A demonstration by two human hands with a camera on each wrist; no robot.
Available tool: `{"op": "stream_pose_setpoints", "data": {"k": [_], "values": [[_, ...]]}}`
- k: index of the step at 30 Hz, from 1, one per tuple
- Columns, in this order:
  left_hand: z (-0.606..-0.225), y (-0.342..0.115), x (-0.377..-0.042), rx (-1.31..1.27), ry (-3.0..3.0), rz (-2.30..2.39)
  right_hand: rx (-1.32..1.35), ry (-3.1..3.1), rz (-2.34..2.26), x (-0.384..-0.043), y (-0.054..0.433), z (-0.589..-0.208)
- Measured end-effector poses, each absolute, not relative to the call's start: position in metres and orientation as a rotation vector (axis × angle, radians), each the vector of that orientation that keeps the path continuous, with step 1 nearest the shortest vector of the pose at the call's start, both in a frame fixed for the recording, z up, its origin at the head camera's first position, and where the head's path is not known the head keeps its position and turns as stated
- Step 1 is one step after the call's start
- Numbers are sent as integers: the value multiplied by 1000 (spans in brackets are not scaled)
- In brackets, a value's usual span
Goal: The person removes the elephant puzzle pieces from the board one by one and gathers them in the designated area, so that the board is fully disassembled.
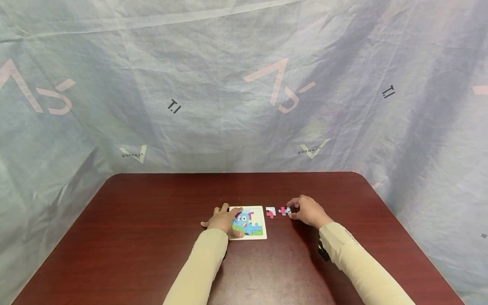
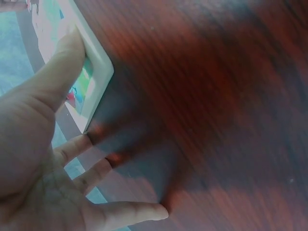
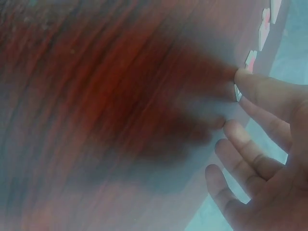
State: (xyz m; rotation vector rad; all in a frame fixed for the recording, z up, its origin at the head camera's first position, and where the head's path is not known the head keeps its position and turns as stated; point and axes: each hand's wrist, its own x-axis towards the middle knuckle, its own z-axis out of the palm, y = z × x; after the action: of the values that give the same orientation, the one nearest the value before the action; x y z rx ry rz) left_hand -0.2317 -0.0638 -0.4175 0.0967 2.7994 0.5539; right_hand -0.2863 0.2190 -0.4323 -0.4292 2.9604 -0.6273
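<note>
A white-framed puzzle board [image 1: 263, 223] with a blue cartoon picture lies at the table's middle. My left hand [image 1: 225, 217] rests flat on its left edge, thumb on the frame [image 2: 98, 72] and fingers [image 2: 77, 147] spread on the wood. Right of the board lie two loose pieces: a white and pink one [image 1: 270, 212] and a pink and blue one [image 1: 284, 210]. My right hand [image 1: 292, 212] pinches the pink and blue piece [image 3: 237, 92] between thumb and forefinger, low on the table. Its other fingers [image 3: 231, 139] hang loose.
The dark red wooden table [image 1: 152, 237] has rounded far corners. A pale wrinkled cloth backdrop [image 1: 244, 84] closes in the back and both sides. Both wrist views are blurred.
</note>
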Motion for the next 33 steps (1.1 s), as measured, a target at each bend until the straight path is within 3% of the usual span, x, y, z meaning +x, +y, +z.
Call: {"op": "stream_pose_setpoints", "data": {"k": [33], "values": [[-423, -65, -238, 107, 2804, 528, -493, 2777, -1230, -249, 193, -432]]}}
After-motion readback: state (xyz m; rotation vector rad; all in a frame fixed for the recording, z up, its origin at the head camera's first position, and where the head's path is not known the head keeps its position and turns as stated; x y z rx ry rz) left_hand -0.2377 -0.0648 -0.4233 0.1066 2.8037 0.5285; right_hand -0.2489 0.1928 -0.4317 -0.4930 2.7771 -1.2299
